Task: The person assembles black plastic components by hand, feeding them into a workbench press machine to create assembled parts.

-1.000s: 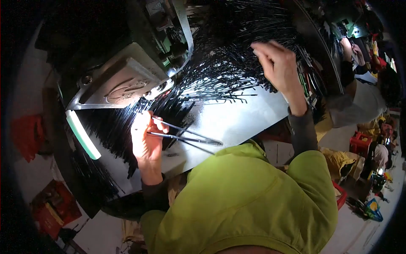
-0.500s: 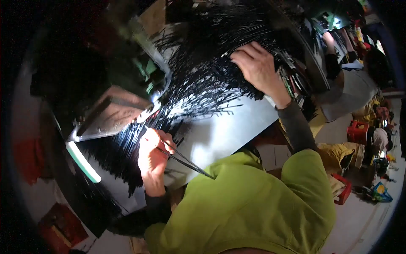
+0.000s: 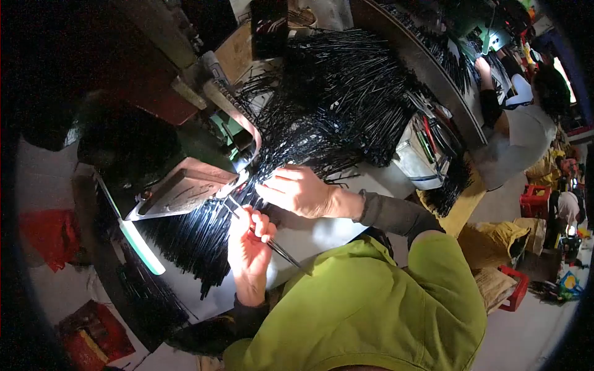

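Note:
My left hand (image 3: 249, 250) is closed around a few thin black rods (image 3: 283, 252), which slant from its fingers down toward my green shirt. Their upper tips point to the small lit working spot of the bench machine (image 3: 185, 182). Just right of that spot, my right hand (image 3: 298, 190) is held low over the rods with its fingers drawn together. What its fingertips hold, if anything, I cannot make out. A large heap of black rods (image 3: 352, 93) fills the bench behind the hands. More rods (image 3: 198, 247) lie in a fanned bundle below the machine.
A light-coloured box (image 3: 421, 157) of thin strips stands on the right, by a raised wooden edge (image 3: 427, 55). A white-green bar (image 3: 141, 247) sticks out at left. Red crates (image 3: 535, 201) and yellow sacks (image 3: 495, 241) stand on the floor. Another person's hand (image 3: 482, 67) works at far right.
My right hand has come from the far heap down and left, close to the machine's working spot. My left hand still grips its rods and sits slightly further right in the picture; the whole view has shifted.

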{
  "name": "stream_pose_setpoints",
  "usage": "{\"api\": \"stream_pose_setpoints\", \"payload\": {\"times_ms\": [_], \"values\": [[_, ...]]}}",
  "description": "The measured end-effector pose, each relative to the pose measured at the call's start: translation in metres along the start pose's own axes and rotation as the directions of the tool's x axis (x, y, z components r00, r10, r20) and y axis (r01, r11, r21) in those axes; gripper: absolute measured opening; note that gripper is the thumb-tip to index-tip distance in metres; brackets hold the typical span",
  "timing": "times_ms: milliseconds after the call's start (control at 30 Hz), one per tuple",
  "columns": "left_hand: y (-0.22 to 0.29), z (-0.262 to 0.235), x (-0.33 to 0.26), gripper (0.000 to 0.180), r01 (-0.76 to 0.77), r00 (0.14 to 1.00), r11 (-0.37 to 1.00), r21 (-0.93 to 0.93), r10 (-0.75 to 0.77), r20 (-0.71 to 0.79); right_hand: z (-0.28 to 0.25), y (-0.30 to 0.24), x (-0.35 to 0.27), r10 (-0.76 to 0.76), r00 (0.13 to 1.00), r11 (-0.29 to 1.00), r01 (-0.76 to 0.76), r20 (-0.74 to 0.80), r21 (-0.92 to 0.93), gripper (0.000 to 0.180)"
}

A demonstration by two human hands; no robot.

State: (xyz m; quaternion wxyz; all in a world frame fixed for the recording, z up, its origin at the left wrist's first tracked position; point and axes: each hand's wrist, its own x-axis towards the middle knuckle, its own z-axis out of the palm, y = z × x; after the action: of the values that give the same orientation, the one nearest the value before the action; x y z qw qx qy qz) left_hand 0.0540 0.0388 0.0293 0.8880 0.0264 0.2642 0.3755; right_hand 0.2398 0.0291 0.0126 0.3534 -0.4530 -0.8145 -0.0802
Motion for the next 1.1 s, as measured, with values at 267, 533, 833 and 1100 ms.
{"api": "stream_pose_setpoints", "payload": {"times_ms": [267,533,833,1100], "values": [[0.013,-0.018,-0.005,0.022,-0.087,0.993,0.965,0.249,0.105,-0.061,0.008,-0.01,0.007,0.089,0.996,0.993,-0.09,0.016,0.074,0.025],[0.009,-0.024,-0.006,0.019,-0.044,0.995,0.956,0.289,0.067,-0.071,0.011,-0.02,0.004,0.139,0.99,0.99,-0.139,0.003,-0.019,0.023],[0.003,-0.036,-0.003,0.02,0.046,0.996,0.962,0.269,-0.063,0.056,0.004,-0.029,-0.013,0.223,0.973,0.968,-0.228,-0.058,-0.104,0.016],[-0.002,-0.022,0.005,0.02,0.058,0.993,0.941,0.334,-0.088,0.074,0.013,-0.045,-0.023,0.38,0.919,0.925,-0.38,-0.102,0.023,0.015]]}}
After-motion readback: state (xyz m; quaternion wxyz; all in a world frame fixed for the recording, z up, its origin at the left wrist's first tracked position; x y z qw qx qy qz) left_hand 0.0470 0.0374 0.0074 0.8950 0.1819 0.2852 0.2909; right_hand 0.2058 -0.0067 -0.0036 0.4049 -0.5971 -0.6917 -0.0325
